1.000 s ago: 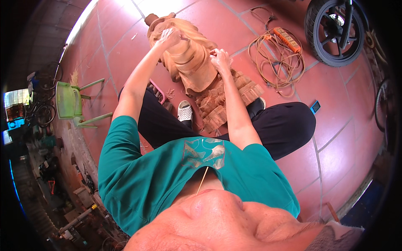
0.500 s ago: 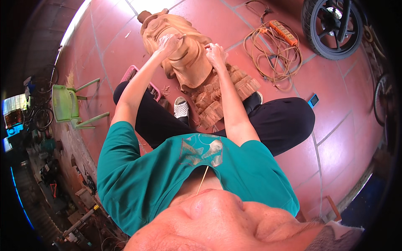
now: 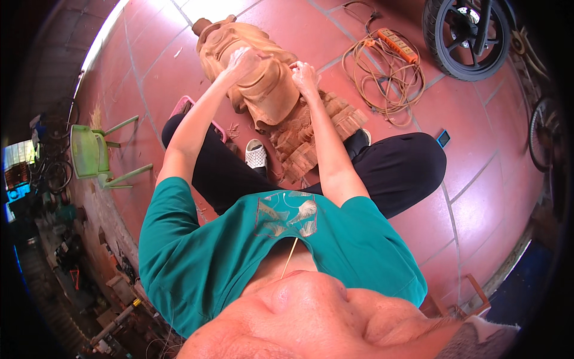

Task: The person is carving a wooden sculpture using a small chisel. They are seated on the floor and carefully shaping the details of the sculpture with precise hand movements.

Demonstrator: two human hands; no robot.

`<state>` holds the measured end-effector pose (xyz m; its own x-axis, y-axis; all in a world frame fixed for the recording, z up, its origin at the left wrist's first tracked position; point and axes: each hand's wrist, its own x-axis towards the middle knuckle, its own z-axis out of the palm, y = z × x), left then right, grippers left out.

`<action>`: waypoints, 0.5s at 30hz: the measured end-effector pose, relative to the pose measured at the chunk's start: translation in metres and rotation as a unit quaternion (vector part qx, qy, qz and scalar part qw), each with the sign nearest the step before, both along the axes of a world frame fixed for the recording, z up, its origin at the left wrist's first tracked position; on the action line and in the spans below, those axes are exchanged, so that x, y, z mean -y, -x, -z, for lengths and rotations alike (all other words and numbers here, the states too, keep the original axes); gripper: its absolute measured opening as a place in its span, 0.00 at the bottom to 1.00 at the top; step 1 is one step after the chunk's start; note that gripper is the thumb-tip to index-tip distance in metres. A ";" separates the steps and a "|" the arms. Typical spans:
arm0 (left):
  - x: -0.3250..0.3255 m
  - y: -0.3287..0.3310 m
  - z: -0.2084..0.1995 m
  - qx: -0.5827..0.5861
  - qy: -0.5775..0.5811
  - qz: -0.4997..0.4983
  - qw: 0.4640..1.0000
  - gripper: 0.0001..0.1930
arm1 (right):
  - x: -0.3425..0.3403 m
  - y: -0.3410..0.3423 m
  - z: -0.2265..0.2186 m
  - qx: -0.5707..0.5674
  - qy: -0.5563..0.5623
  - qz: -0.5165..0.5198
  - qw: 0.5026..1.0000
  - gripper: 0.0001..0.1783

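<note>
A carved wooden statue with smooth folds lies on the floor ahead of me, its narrow knob end pointing away. Its near end is a rough, ridged carved base. My left hand rests on the middle of the statue, fingers stretched over the wood. At the statue's right edge is my right hand, its fingers curled in together; anything between them is too small to make out.
Right of the statue lie an orange power strip and its coiled cable. Beyond stands a black wheel. A small dark device lies by my right knee. A pink stool and a green chair are on the left.
The whole view has shifted slightly, so the floor things sit a little further left. Both hands stay at about the same places on the statue.
</note>
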<state>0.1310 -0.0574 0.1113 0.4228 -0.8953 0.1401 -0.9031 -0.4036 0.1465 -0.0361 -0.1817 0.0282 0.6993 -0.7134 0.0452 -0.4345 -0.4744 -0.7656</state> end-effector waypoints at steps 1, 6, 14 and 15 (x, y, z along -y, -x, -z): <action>-0.003 -0.005 -0.001 -0.044 0.056 0.002 0.997 0.12 | 0.001 -0.001 0.001 0.003 -0.017 -0.001 1.000 0.12; 0.013 0.016 0.005 0.045 -0.135 -0.108 0.984 0.14 | 0.005 -0.004 0.010 0.008 -0.049 0.001 0.999 0.10; 0.014 0.035 -0.008 -0.162 0.063 -0.105 0.979 0.14 | -0.002 -0.013 -0.008 0.048 -0.105 0.034 0.993 0.18; 0.012 0.036 -0.011 -0.167 0.072 -0.111 0.977 0.13 | -0.007 -0.020 -0.009 0.052 -0.110 0.022 0.992 0.20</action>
<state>0.0954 -0.0696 0.1225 0.6483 -0.7573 0.0789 -0.6874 -0.5377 0.4882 -0.0166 -0.1752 0.0374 0.6664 -0.7443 -0.0440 -0.3642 -0.2734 -0.8903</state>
